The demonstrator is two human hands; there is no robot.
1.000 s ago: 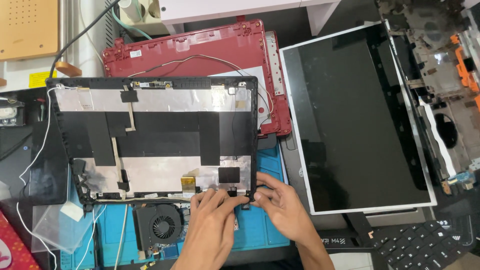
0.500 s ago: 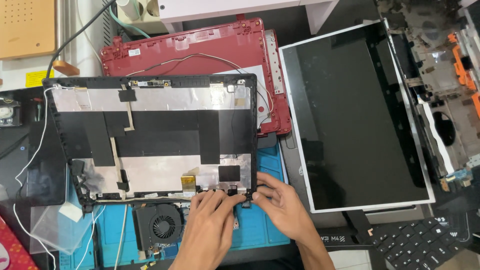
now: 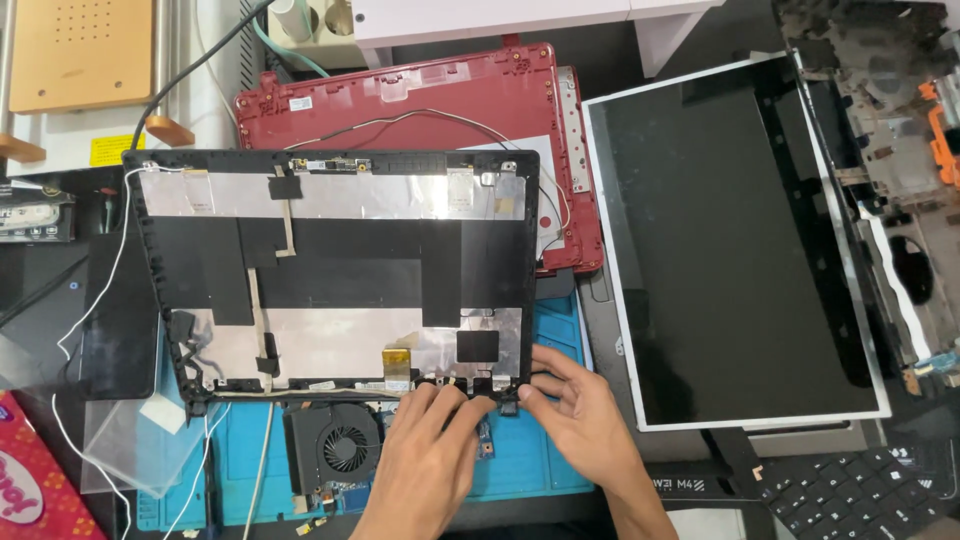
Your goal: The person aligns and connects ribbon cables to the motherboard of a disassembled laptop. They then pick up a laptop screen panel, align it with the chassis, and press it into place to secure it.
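A black laptop lid back cover (image 3: 330, 270) lies inside-up, lined with silver foil and black tape. My left hand (image 3: 425, 455) rests its fingertips on the cover's lower edge near the right hinge corner. My right hand (image 3: 580, 420) pinches at that same lower right corner, where a black cable runs. Neither hand holds a loose object. A thin white antenna wire (image 3: 95, 290) trails off the cover's left side.
A red laptop cover (image 3: 420, 100) lies behind. A bare LCD panel (image 3: 730, 250) sits at the right, with a stripped laptop chassis (image 3: 890, 150) beyond it. A blue work mat (image 3: 540, 450) carries a cooling fan (image 3: 340, 445). A keyboard (image 3: 850, 495) is at bottom right.
Both hands shifted slightly along the cover's lower right edge, the fingers regripping the hinge corner. The cover stays where it was.
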